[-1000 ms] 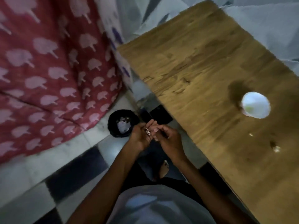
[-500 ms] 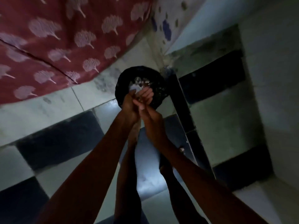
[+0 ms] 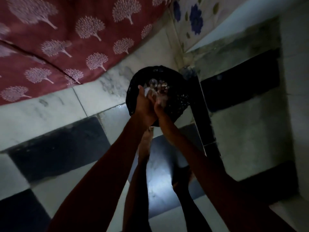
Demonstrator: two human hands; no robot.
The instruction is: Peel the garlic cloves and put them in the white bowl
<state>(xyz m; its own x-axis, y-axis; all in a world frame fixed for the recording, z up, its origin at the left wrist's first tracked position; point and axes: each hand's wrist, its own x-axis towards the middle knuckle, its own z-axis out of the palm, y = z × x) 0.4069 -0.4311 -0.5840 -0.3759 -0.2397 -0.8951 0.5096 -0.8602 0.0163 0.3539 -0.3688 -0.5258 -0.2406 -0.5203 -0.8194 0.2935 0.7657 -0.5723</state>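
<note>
My left hand and my right hand are pressed close together, low over a black bin on the floor. The fingertips of both meet above pale garlic skins lying inside the bin. My left hand's fingers curl round something small and pale, apparently a garlic clove, which is mostly hidden. Motion blur hides how my right hand's fingers lie. Neither the white bowl nor the wooden table is in view.
The floor has black and white marble tiles. A red cloth with a white tree pattern hangs at the upper left. A dark table leg stands right of the bin. My bare feet are below my hands.
The view has dropped from the table to the floor. Both hands have moved forward and down, from my lap to just above the black bin.
</note>
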